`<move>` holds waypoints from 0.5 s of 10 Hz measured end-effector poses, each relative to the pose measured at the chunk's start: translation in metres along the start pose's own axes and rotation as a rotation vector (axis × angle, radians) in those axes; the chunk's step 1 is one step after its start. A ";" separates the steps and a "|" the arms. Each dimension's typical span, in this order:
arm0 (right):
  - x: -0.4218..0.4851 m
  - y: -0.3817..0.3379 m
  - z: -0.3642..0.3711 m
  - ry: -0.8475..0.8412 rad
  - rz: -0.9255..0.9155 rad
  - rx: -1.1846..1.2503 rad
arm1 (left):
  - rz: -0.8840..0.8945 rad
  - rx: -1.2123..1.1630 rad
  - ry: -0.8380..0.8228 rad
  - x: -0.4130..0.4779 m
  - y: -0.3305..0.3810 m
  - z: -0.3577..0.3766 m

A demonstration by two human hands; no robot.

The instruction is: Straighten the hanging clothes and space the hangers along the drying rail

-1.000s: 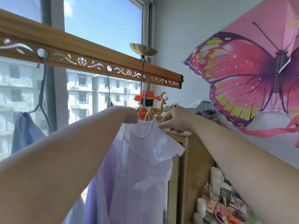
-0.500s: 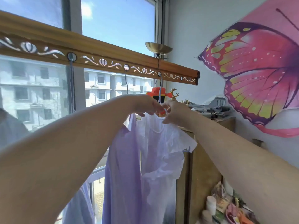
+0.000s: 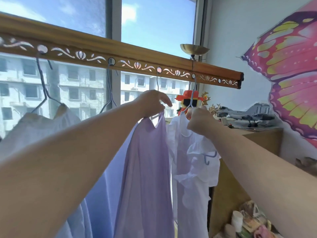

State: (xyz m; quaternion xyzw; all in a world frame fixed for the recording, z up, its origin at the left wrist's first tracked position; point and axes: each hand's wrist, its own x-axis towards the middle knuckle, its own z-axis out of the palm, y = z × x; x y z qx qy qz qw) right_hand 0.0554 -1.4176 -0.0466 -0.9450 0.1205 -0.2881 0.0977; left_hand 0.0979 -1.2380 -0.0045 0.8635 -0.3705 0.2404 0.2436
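Note:
A carved wooden drying rail [image 3: 130,54] with round holes runs across the window. Wire hangers hook into its holes. A lilac strap dress [image 3: 147,162] hangs from the third hole; my left hand [image 3: 152,103] pinches its strap at the top. To its right a white ruffled top [image 3: 193,162] hangs on a blue hanger [image 3: 192,97], and my right hand [image 3: 199,120] grips the top's neckline at the hanger. Further left hang a blue garment [image 3: 103,177] and a pale garment [image 3: 39,124].
A wooden cabinet [image 3: 240,169] stands at the right, with a red block figure [image 3: 187,100], gold deer and a model jet [image 3: 247,115] on top. A butterfly kite [image 3: 289,69] covers the right wall. Jars and clutter [image 3: 247,224] sit low on the right.
My left hand moved off the white top onto the lilac dress's strap. The view swung left, so more of the rail and two more hung garments show. My right hand stays at the white top.

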 end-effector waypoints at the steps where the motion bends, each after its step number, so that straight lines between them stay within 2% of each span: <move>1: -0.005 -0.007 -0.003 0.030 0.024 -0.076 | -0.045 -0.089 0.028 -0.010 0.007 -0.006; 3: -0.036 -0.023 -0.020 0.003 -0.037 -0.015 | 0.042 -0.128 -0.016 -0.027 0.010 -0.014; 5: -0.071 -0.040 -0.061 0.092 -0.028 0.075 | 0.204 0.011 -0.008 -0.044 0.014 -0.042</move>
